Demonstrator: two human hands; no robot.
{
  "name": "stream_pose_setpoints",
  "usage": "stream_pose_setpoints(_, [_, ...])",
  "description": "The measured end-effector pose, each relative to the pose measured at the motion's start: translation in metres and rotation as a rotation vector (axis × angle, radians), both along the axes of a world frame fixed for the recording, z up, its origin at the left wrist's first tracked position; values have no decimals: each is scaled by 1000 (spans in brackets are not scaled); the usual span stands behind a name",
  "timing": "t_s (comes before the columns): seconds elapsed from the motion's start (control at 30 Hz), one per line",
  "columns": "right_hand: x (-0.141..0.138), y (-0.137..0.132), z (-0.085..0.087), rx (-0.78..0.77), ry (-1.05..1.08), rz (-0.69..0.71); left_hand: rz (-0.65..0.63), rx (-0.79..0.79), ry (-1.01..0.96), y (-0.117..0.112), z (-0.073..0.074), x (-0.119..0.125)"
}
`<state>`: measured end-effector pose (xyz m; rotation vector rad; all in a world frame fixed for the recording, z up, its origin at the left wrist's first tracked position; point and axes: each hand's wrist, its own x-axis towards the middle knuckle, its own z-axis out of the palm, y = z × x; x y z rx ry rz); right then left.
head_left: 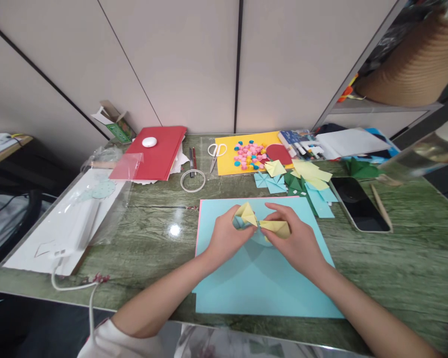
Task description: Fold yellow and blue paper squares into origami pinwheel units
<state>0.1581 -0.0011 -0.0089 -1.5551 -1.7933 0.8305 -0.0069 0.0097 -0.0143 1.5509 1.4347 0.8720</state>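
Above a light blue sheet of paper [261, 293], my left hand [229, 231] is closed on a folded pale yellow paper piece [247, 213]. My right hand [296, 236] pinches a second folded yellow paper piece [278, 228], its forefinger raised. The pointed ends of the two pieces come close together between my hands; I cannot tell whether they touch. Under them lies a round pale blue shape [259, 237], partly hidden by my fingers. Beyond my right hand lie folded yellow papers [309, 173], folded blue papers [271, 183] and dark green folded papers [294, 185].
White-handled scissors [214, 156], a tape-like ring [193, 181] and pens [192, 160] lie behind. Colourful small pieces [248, 154] rest on yellow paper [224, 166]. A phone [358, 204] lies right, near a bottle [418, 154]. A red folder [153, 161] and power strip [78, 228] are left.
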Motion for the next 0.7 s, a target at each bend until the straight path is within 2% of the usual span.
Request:
stream_pose_setpoints(0.13, [0,0,-3,55,-50,12,-61,73,125,-3,1,0])
stream_pose_setpoints(0.23, [1,0,-4,87,-89,2,-165,133,204,-5,2,-2])
stream_pose_setpoints(0.37, [3,1,-5,103,-119,3,-274,186,200,-8,2,-4])
stream_pose_setpoints(0.6, [2,-5,-5,193,-152,-36,-205,266,70,-5,-1,-6])
stream_pose_setpoints(0.7, [1,-7,-5,234,-168,-38,-183,326,72,-4,-1,-7])
